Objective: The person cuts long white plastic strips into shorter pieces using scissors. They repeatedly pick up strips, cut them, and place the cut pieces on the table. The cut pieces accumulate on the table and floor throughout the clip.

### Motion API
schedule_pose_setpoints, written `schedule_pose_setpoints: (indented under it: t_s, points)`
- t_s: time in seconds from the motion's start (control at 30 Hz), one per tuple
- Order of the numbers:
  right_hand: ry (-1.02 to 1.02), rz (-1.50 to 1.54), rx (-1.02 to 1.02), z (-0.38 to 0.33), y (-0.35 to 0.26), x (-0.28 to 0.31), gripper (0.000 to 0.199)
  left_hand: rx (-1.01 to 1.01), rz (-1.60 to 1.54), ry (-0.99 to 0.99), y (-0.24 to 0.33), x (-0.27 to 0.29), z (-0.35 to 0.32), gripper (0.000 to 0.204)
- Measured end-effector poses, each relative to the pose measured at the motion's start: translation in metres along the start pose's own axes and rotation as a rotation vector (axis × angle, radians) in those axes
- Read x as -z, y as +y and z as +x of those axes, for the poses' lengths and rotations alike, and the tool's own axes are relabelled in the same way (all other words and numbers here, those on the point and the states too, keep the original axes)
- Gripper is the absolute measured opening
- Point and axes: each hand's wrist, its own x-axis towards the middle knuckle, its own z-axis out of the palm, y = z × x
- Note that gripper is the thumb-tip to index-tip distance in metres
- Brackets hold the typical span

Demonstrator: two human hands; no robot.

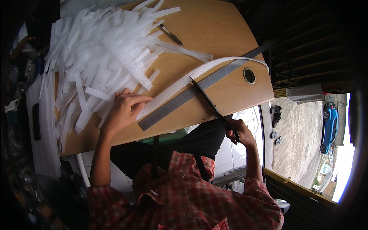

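Note:
A long white foam strip (183, 79) lies across the wooden table, its far end curving past the table's right edge. My left hand (124, 108) rests at the strip's near end, with index finger and thumb apart and the fingertips at its edge. Beside the strip, roughly parallel to it, lies a grey metal ruler (166, 111). My right hand (240, 132) is closed round the handles of a pair of black scissors (209, 101) at the table's front edge. The blades point away over the ruler, their tip close to the strip; whether they touch it I cannot tell.
A big heap of cut foam strips (96, 50) covers the table's left side. Behind the long strip lies a black pen (171, 35). A round cable hole (249, 76) sits in the table (214, 23) at the right. Shoes (276, 117) stand on the ground farther right.

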Motion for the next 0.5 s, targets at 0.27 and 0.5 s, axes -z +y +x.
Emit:
schedule_pose_setpoints:
  t_s: [0.27, 0.5]
  points:
    - [-0.009, 0.022, -0.036, -0.0010, -0.0051, 0.0001, 0.076, -0.036, -0.003, 0.000, -0.0007, 0.0006, -0.0009, 0.023]
    - [-0.114, 0.123, -0.016, 0.0003, -0.0046, -0.0002, 0.088, -0.033, 0.020, 0.000, -0.0008, 0.0001, -0.0009, 0.022]
